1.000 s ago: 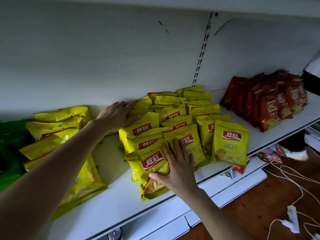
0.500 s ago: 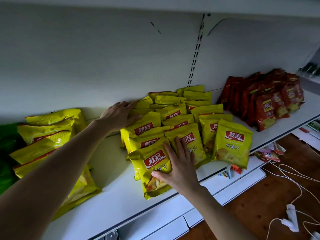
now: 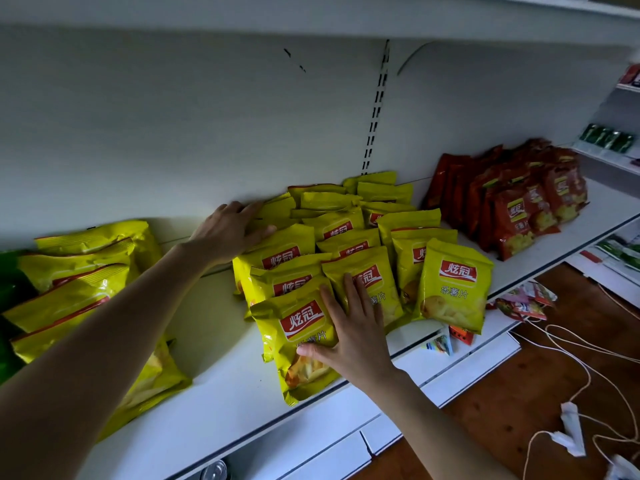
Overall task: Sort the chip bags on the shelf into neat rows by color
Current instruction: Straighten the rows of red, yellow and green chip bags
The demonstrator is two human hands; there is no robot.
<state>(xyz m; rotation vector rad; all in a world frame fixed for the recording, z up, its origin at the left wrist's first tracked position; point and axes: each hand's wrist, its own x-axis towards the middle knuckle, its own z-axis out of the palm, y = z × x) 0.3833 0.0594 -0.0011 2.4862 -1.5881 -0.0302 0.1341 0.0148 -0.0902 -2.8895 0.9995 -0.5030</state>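
Observation:
Several yellow chip bags stand in overlapping rows in the middle of the white shelf (image 3: 221, 393). My right hand (image 3: 349, 332) lies flat with straight fingers on the front yellow bag (image 3: 298, 341) and the bag behind it. My left hand (image 3: 228, 230) reaches to the back of the shelf and presses with open fingers on the rear left yellow bags (image 3: 277, 213). A looser pile of yellow bags (image 3: 76, 285) lies at the left, partly hidden by my left arm. Red chip bags (image 3: 512, 202) stand in rows at the right. Green bags (image 3: 10, 275) show at the far left edge.
Bare shelf shows between the two yellow groups and in front of the red bags. A lower shelf holds small packets (image 3: 523, 299). White cables (image 3: 568, 362) and a plug lie on the wooden floor at the right. Another shelf unit (image 3: 609, 140) stands at the far right.
Both hands stay on the same yellow bags with almost no shift. The camera has turned slightly, so the bags sit a little lower and farther right in view.

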